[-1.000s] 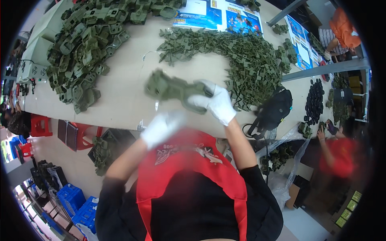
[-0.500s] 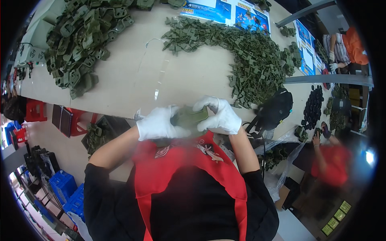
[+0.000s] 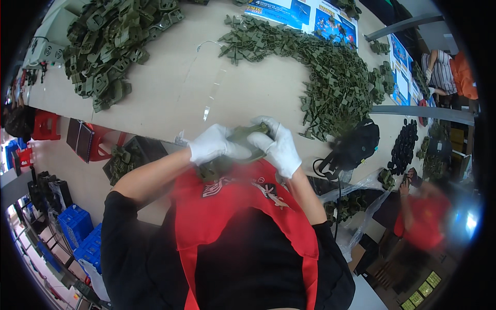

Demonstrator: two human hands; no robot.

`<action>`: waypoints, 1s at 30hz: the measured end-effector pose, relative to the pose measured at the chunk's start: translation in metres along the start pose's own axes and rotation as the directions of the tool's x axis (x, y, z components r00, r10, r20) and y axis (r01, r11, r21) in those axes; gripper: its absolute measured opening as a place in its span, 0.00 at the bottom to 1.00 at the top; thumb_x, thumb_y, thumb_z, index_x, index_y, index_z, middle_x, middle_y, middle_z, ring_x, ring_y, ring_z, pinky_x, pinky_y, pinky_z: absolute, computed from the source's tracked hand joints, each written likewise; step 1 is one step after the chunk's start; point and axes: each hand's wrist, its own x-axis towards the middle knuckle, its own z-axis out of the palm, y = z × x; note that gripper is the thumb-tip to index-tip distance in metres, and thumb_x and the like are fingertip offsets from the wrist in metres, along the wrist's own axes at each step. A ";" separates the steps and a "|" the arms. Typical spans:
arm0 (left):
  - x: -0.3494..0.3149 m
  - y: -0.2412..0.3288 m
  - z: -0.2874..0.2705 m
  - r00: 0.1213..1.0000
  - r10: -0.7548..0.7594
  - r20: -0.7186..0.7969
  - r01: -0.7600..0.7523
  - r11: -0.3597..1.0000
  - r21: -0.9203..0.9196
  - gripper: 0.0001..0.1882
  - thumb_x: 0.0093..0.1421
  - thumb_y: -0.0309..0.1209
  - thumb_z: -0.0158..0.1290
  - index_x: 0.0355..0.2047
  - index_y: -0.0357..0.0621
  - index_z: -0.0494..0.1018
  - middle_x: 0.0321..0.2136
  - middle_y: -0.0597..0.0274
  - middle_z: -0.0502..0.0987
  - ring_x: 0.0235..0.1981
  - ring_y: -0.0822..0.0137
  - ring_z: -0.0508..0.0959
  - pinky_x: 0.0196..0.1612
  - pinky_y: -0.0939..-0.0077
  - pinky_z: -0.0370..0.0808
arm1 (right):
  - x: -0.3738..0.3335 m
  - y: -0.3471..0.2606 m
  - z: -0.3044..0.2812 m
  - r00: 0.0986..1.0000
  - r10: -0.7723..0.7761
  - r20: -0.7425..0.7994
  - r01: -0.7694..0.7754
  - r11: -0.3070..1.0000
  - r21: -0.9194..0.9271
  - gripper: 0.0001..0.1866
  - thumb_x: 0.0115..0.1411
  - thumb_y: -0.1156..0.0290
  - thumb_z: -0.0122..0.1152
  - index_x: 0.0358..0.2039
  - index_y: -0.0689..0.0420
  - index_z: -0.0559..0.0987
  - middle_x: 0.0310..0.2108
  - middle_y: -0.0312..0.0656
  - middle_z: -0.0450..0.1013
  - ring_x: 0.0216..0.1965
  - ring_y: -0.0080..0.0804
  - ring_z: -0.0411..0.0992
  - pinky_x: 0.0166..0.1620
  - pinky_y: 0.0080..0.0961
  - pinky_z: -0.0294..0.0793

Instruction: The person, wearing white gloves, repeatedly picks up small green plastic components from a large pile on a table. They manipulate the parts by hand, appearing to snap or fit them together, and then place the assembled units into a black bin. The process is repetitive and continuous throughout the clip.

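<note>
Gloved left hand (image 3: 213, 144) and right hand (image 3: 280, 150) together grasping a green part (image 3: 242, 135) by the near edge of the surface (image 3: 160, 88); green heap (image 3: 111, 49), far left; smaller green pieces (image 3: 338, 77), right.

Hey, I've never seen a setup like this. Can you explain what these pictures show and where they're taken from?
Sure. There's no robot here, just a person. All the pictures come from a wide fisheye camera on the person's head, looking down, so straight edges bend near the rim. The white-gloved left hand and white-gloved right hand together hold an olive-green plastic-looking part, its shape mostly hidden by the fingers. On the pale, smooth-topped table lie a pile of chunky olive-green parts at left, a spread of small olive-green pieces at right, and blue-and-white printed sheets at the far side.
</note>
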 end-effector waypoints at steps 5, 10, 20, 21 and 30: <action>0.015 0.015 -0.002 0.985 0.024 0.172 0.029 0.953 -0.301 0.23 0.45 0.31 0.68 0.41 0.33 0.77 0.33 0.63 0.79 0.35 0.74 0.76 0.37 0.80 0.72 | 0.006 -0.001 -0.018 0.976 -0.012 0.217 -0.011 0.994 0.105 0.33 0.46 0.77 0.70 0.55 0.62 0.71 0.41 0.44 0.76 0.43 0.27 0.73 0.46 0.23 0.74; 0.024 0.021 -0.003 0.974 -0.035 0.224 0.004 0.990 0.139 0.25 0.45 0.28 0.66 0.45 0.34 0.75 0.35 0.63 0.78 0.38 0.73 0.76 0.42 0.81 0.72 | 0.008 0.001 -0.020 0.973 0.035 0.230 -0.053 0.996 0.073 0.30 0.45 0.80 0.71 0.51 0.65 0.74 0.43 0.46 0.76 0.43 0.27 0.74 0.47 0.24 0.75; 0.047 0.013 -0.003 0.989 -0.033 0.145 -0.028 0.915 0.402 0.40 0.42 0.36 0.68 0.53 0.31 0.67 0.42 0.55 0.77 0.44 0.65 0.76 0.46 0.73 0.73 | -0.007 0.035 -0.032 0.999 0.014 0.046 -0.024 0.979 0.204 0.24 0.46 0.80 0.70 0.47 0.65 0.77 0.41 0.43 0.78 0.41 0.26 0.75 0.46 0.25 0.75; 0.029 0.044 -0.009 0.995 0.089 0.038 -0.094 0.803 0.589 0.42 0.42 0.37 0.69 0.55 0.30 0.65 0.43 0.53 0.77 0.45 0.63 0.76 0.47 0.73 0.73 | -0.009 0.039 -0.043 1.000 -0.021 -0.019 0.025 0.974 0.226 0.24 0.46 0.79 0.70 0.47 0.65 0.77 0.41 0.43 0.78 0.41 0.26 0.75 0.47 0.25 0.75; -0.012 0.012 -0.010 0.967 0.177 -0.183 -0.166 0.983 0.073 0.46 0.44 0.28 0.68 0.61 0.32 0.57 0.44 0.53 0.75 0.44 0.66 0.75 0.49 0.73 0.74 | -0.031 0.043 -0.063 0.985 0.064 -0.161 -0.021 0.967 0.254 0.23 0.51 0.78 0.63 0.50 0.65 0.76 0.41 0.43 0.77 0.40 0.29 0.75 0.46 0.24 0.74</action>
